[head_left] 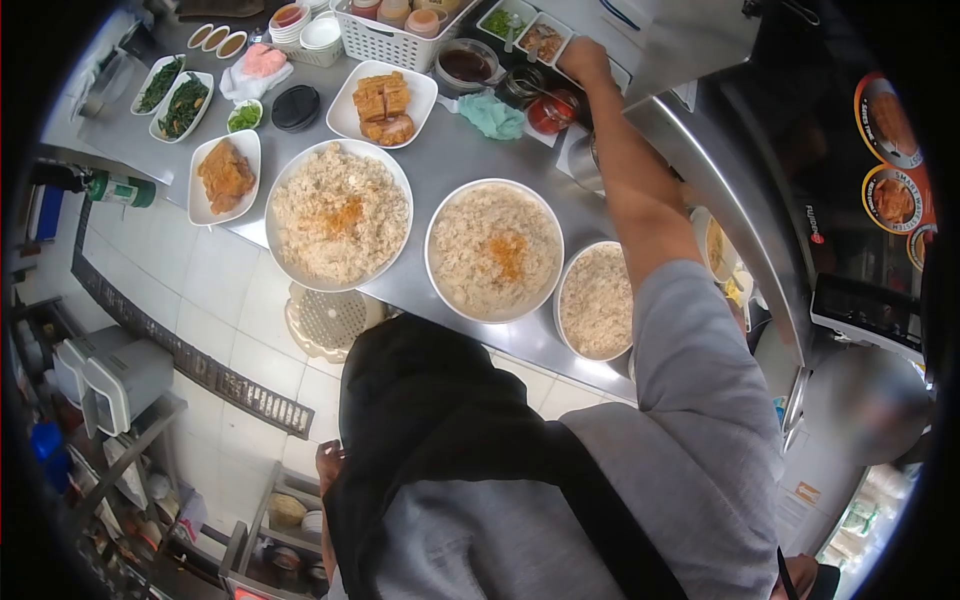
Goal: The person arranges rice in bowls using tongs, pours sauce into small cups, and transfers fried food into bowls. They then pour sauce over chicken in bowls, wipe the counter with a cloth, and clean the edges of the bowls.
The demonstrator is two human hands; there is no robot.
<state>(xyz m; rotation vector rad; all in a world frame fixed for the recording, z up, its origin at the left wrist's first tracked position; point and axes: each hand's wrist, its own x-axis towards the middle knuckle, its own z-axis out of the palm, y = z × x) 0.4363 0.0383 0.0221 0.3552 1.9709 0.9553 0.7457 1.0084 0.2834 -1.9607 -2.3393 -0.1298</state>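
My right hand [585, 62] reaches over the row of small topping containers at the back of the counter. Its fingers are bent down into the container at the right end, and what they hold is hidden. Beside it are a tray of brown topping [541, 42] with a spoon and a tray of chopped green onion [503, 20]. My left hand [330, 462] hangs low at my side, partly covered by my black apron. Nearest me stand three white bowls of rice, a left one [340, 215], a middle one [494, 250] and a right one [596, 302]; orange powder tops the first two.
A plate of sliced fried cutlet [384, 103] and a plate with one whole piece [226, 178] stand behind and left of the bowls. Near my right hand are a jar of red sauce [552, 112] and a teal cloth [490, 115]. A metal hood edge [715, 190] curves along the right.
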